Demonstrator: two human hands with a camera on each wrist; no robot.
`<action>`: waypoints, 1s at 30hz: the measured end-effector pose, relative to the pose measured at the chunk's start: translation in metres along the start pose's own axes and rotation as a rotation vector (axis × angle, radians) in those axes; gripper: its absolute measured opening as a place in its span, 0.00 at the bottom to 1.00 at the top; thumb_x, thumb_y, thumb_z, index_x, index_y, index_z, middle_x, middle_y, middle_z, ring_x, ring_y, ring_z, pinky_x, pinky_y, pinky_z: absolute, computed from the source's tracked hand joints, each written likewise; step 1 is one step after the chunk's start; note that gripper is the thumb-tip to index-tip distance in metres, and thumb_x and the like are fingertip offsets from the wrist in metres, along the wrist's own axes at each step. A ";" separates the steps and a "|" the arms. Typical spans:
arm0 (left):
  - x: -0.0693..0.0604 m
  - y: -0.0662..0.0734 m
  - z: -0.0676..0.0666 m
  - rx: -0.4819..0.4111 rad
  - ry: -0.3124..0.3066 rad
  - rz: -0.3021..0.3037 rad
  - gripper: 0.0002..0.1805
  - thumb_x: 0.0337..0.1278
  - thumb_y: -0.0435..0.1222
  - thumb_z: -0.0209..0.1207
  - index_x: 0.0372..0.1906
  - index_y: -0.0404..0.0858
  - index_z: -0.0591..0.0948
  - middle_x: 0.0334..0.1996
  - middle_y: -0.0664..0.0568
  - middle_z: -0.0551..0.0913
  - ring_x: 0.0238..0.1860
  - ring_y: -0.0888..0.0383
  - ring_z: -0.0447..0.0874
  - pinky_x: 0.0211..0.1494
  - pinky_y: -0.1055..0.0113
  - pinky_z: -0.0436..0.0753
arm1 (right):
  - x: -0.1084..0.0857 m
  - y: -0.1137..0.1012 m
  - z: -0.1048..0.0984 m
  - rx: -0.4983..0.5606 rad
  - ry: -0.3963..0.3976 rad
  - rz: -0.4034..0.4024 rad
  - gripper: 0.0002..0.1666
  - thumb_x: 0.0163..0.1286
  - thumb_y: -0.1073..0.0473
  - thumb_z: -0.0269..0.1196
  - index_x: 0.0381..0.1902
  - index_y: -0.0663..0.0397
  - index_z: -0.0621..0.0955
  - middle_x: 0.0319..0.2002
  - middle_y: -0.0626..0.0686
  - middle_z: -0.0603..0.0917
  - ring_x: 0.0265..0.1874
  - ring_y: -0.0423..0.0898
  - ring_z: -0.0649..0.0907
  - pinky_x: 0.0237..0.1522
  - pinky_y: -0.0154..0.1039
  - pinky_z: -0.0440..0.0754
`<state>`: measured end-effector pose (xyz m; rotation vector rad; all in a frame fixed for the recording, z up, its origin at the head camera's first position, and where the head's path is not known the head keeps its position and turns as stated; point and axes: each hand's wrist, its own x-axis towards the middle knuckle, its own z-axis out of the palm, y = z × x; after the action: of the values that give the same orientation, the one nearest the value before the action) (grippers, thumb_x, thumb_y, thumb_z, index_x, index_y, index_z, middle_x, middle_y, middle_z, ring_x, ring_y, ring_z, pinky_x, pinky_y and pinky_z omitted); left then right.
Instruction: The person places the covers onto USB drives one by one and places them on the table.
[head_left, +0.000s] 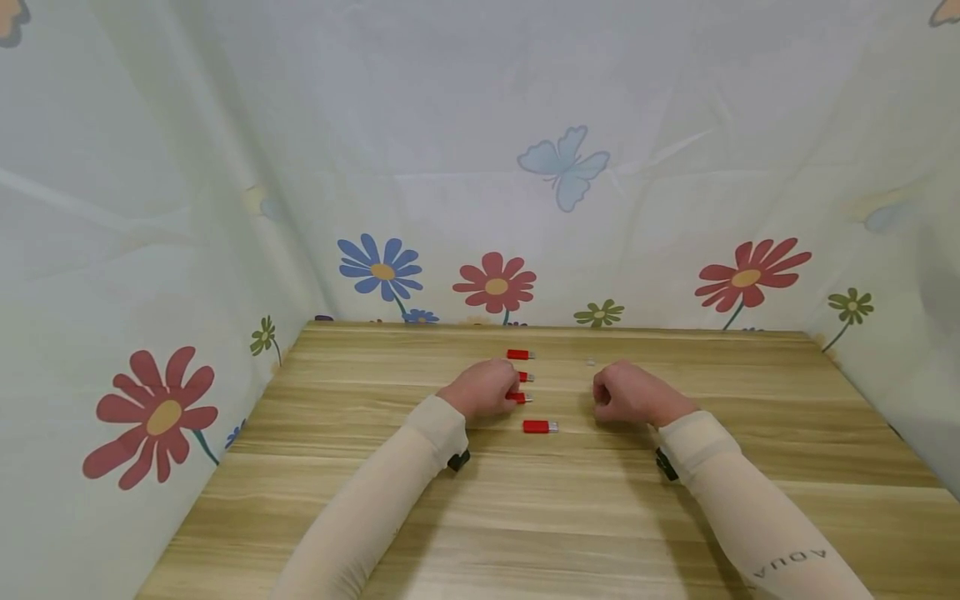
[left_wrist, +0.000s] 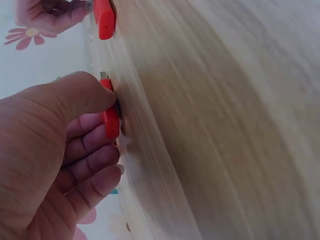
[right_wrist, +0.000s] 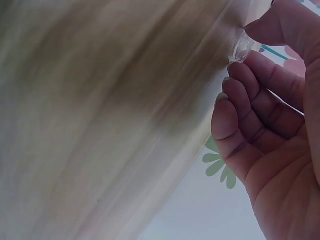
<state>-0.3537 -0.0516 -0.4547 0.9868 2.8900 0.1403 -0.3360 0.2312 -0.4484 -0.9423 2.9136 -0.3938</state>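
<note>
The left hand pinches a red USB stick, while the right hand, its sleeve lettered "ADUA", pinches a clear piece hidden in the head view.

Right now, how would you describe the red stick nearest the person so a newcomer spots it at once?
On the wood-grain table, find the person's left hand. Just right of it and nearer the person lies the red stick, its metal end pointing right. Of the four in the column, it is the nearest to the person and the furthest right.
</note>
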 end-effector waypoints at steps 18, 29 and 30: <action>-0.002 -0.003 0.000 -0.036 -0.001 0.011 0.14 0.59 0.40 0.68 0.21 0.45 0.77 0.21 0.55 0.73 0.25 0.58 0.71 0.31 0.69 0.70 | 0.001 -0.002 0.000 -0.059 0.000 0.023 0.09 0.51 0.61 0.67 0.18 0.47 0.77 0.17 0.43 0.75 0.19 0.39 0.71 0.25 0.35 0.70; -0.002 -0.007 0.003 -0.050 0.022 0.026 0.13 0.59 0.40 0.67 0.22 0.46 0.77 0.20 0.56 0.71 0.25 0.58 0.70 0.30 0.69 0.70 | 0.002 0.000 0.001 -0.071 -0.007 0.007 0.10 0.51 0.59 0.69 0.18 0.46 0.77 0.17 0.42 0.75 0.19 0.38 0.72 0.25 0.34 0.70; -0.002 -0.007 0.002 -0.049 0.022 0.027 0.13 0.59 0.40 0.67 0.22 0.46 0.77 0.20 0.56 0.71 0.24 0.59 0.70 0.30 0.69 0.69 | 0.002 0.000 0.001 -0.069 -0.007 0.007 0.10 0.51 0.59 0.69 0.18 0.46 0.77 0.17 0.42 0.75 0.19 0.38 0.72 0.25 0.34 0.70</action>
<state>-0.3564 -0.0582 -0.4575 1.0222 2.8788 0.2232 -0.3379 0.2297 -0.4491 -0.9396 2.9404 -0.2910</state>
